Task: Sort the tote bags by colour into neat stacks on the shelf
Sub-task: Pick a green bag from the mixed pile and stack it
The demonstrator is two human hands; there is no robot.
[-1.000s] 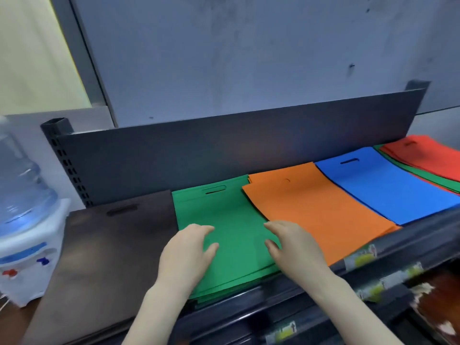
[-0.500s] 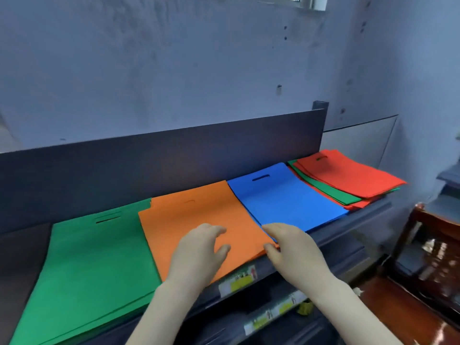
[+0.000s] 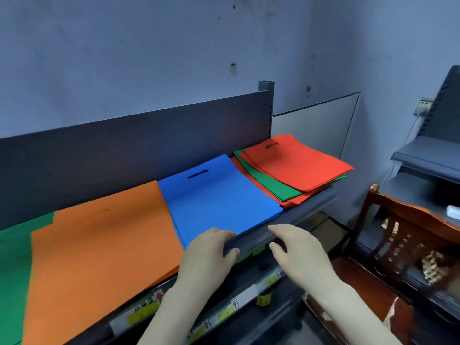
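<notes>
Showing two hands, one left hand (image 3: 209, 257) and one right hand (image 3: 298, 255). Lying around the fingers (image 3: 221, 234), four piles of bags: one green pile (image 3: 12, 270) far left of them, one orange pile (image 3: 99, 245) just left of them, one blue pile (image 3: 219, 200) right at the left fingertips, one mixed pile (image 3: 293, 168) beyond the right fingers and to their right. Stacking in the mixed pile, three colour bands: red, green, red. Not counting bags inside any pile, lying too tight for that. Showing two slots beyond the fingers, one blue slot (image 3: 197, 173) and one red slot (image 3: 271, 145). Standing right of the right fingers, one chair (image 3: 408, 220), one shelf unit (image 3: 428, 155), one socket (image 3: 424, 105). Sticking below the fingers, several labels (image 3: 145, 308), too blurred for counting.
</notes>
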